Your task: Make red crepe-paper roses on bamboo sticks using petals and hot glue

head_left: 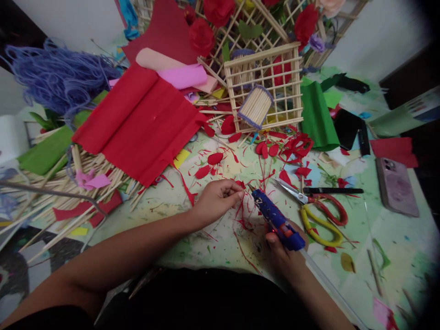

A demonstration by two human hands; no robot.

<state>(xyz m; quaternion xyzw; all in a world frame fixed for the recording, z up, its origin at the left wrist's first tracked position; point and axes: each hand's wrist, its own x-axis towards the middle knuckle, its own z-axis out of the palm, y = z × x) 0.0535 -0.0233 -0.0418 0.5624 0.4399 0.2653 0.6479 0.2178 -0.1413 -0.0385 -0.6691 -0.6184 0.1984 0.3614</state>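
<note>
A pale green desk (pixel 371 215) with a worn, paint-stained top fills most of the view. Behind it stands a plain white wall (pixel 72 20), lit evenly and without strong shadows. At the right edge there is a piece of dark brown wooden furniture (pixel 412 75); its shape is not clear. At the lower left, beside the desk, a dark patterned floor (pixel 20 270) is visible. The light is soft and indoor.
</note>
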